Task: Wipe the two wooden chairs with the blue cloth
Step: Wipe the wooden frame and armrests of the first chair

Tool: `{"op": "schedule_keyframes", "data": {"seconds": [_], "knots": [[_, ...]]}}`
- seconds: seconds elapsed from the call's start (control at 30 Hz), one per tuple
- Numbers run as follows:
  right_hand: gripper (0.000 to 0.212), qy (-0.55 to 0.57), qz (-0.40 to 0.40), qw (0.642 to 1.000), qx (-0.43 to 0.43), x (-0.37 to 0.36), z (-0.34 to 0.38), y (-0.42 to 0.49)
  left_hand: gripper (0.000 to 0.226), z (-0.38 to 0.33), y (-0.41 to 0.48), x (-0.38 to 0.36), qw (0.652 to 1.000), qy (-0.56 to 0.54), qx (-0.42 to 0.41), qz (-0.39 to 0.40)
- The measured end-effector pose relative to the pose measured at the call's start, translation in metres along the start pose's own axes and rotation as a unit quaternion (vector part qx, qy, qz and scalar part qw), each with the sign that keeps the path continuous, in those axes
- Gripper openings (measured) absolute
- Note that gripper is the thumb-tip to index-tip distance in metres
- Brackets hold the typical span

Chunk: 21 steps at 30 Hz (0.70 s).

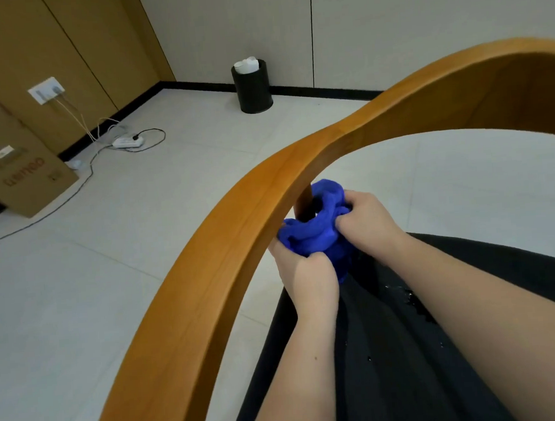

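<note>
- Head view: blue cloth (313, 227) bunched round wooden chair (238, 232) spindle.
- left hand (303, 271) below, gripping cloth.
- right hand (365, 220) at cloth's right, gripping it.

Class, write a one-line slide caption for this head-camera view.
Left hand and right hand grip the blue cloth bunched round a spindle of the wooden chair.

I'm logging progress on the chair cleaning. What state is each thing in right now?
blue cloth: bunched up, wrapped round an upright post.
left hand: grips the cloth low down.
right hand: grips the cloth higher up.
wooden chair: upright, only one in view.
black seat: droplets on it.
bin: upright, white things poking out the top.
power strip: on the floor, black plug in it.
</note>
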State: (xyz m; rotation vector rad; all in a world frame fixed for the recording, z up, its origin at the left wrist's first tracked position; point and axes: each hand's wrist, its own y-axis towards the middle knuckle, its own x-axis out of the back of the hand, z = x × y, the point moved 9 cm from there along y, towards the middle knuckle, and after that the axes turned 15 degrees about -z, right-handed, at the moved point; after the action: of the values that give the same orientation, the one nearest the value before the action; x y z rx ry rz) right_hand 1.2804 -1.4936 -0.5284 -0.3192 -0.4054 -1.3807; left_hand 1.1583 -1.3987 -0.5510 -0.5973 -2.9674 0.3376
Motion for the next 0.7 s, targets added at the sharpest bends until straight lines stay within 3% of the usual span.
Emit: {"op": "schedule_keyframes", "data": {"seconds": [0.27, 0.6, 0.7], "knots": [[0.032, 0.034, -0.047, 0.998, -0.025, 0.047, 0.006, -0.040, 0.049, -0.017, -0.039, 0.016, 0.997, -0.012, -0.046, 0.058], [0.035, 0.030, -0.028, 0.998, -0.057, 0.084, 0.028, -0.122, 0.065, -0.026, -0.104, 0.077, 0.992, 0.038, -0.081, 0.093], [0.034, 0.025, -0.037, 0.997, -0.058, 0.087, 0.037, -0.154, 0.059, -0.030, -0.125, 0.100, 0.990, 0.042, -0.085, 0.103]]}}
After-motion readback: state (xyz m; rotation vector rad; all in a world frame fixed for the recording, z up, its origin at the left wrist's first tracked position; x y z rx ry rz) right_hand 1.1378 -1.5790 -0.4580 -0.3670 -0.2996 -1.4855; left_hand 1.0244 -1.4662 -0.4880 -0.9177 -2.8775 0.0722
